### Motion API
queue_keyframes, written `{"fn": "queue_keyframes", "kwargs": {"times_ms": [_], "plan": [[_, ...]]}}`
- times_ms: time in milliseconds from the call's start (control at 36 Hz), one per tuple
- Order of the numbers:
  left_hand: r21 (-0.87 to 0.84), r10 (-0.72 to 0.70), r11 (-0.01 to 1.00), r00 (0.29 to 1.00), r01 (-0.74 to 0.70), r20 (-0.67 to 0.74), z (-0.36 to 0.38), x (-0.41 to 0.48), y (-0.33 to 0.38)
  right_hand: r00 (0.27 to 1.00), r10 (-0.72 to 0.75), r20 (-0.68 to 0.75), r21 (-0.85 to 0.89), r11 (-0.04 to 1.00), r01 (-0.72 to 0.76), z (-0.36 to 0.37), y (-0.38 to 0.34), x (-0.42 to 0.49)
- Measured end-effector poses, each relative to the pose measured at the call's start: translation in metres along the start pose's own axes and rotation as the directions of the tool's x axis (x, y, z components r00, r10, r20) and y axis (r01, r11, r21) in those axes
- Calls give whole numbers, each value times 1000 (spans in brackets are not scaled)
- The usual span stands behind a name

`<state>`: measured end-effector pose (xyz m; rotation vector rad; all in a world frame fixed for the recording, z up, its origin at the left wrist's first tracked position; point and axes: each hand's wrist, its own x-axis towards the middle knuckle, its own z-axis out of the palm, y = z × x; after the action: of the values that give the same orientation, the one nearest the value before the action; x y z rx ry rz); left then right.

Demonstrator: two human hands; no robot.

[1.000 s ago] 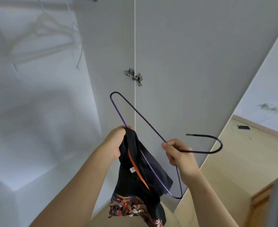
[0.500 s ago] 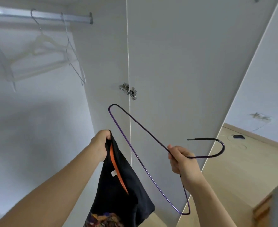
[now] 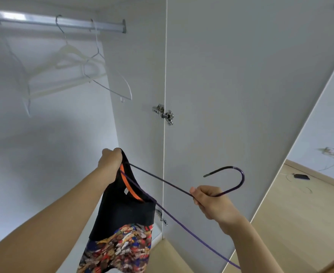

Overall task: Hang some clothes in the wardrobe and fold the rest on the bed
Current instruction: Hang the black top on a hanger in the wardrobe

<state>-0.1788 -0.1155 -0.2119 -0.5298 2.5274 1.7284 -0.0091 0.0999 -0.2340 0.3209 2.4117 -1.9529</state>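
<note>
My left hand (image 3: pixel 110 162) grips the shoulder of a black garment (image 3: pixel 126 209) with an orange neckline and a colourful printed lower part. One end of a purple wire hanger (image 3: pixel 174 186) is tucked inside the garment's neck at that shoulder. My right hand (image 3: pixel 211 203) holds the hanger at the base of its hook, which curves up to the right. The hanger's lower arm runs down past my right forearm. Both hands are in front of the open white wardrobe (image 3: pixel 54 144).
A metal rail (image 3: pixel 54 20) crosses the wardrobe top with several empty white hangers (image 3: pixel 71 64) on it. The open door (image 3: pixel 241 95) with its hinge (image 3: pixel 164 114) stands right of my hands. A wooden floor (image 3: pixel 292 209) with a dark phone (image 3: pixel 301 176) lies at the right.
The hanger's left end has gone into the garment's neck at my left hand. The view has tilted up, showing the rail and the white hangers.
</note>
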Motion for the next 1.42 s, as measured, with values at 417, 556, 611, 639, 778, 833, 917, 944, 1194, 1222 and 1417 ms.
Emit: {"fn": "queue_keyframes", "kwargs": {"times_ms": [417,556,611,639,778,833,917,944,1194,1222,1417], "plan": [[478,591,617,769,-626,244,18,-44,-3,993,83,-80,126,989,-72,9,-10,1],[341,608,625,711,-703,352,33,-73,0,994,59,-91,87,995,-51,17,-21,5],[288,599,623,681,-727,423,39,-87,-2,992,42,-117,34,999,-38,18,-26,8],[252,595,625,660,-739,459,42,-94,-3,991,35,-130,20,999,-33,19,-27,9],[170,617,567,553,-806,560,44,-105,-2,976,-13,-216,22,1000,18,16,-29,9],[235,710,355,425,-905,562,36,-99,-1,971,-30,-238,-6,1000,29,11,-30,8],[275,853,-13,133,-961,504,28,-83,2,967,-51,-250,-51,998,40,4,-31,7],[284,844,-80,86,-955,529,27,-78,2,967,-60,-248,-47,998,50,3,-33,7],[346,916,-47,97,-937,389,10,-74,6,895,-313,-317,-40,948,317,4,-50,3],[361,925,-19,121,-932,359,7,-75,6,869,-345,-355,-40,934,355,4,-51,4],[448,912,258,369,-856,179,-19,-73,7,759,-498,-419,-210,867,453,23,-51,0]]}}
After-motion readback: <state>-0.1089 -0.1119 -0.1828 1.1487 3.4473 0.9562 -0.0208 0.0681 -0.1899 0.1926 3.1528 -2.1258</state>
